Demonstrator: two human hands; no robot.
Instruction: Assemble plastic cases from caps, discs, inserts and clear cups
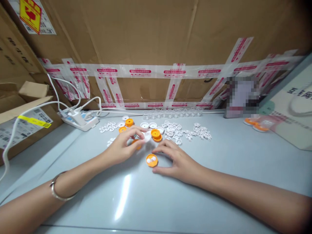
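**Inspector:** Nearest the lens are your 2 forearms, the left one carrying a metal bangle (59, 191) at the wrist. Your left hand (122, 148) is raised slightly off the grey table (219, 169), thumb and fingertips pinched around a small white disc (147, 136).

**Operator:** And the right?

**Inspector:** Your right hand (179, 161) lies flat on the table, fingers spread and loose, gripping nothing. Its fingertips sit just beside an orange cap (151, 160), which lies open side up with white pieces inside. That cap is at 6 o'clock from the white disc, between your 2 hands.

**Operator:** What surrounds them?

**Inspector:** At 12 o'clock from the orange cap, 2 stacked orange caps (156, 134) sit near your left fingertips. At 1 o'clock lies a scatter of white gear-like parts (187, 131). At 11 o'clock lie smaller white washers (108, 126) and more orange caps (129, 122). Behind them stands a row of clear cups (170, 113) against the taped cardboard wall (156, 48). At 10 o'clock a white power strip (80, 120) rests with cables plugged in. At 2 o'clock, well apart, lies a plastic bag of orange parts (259, 124).
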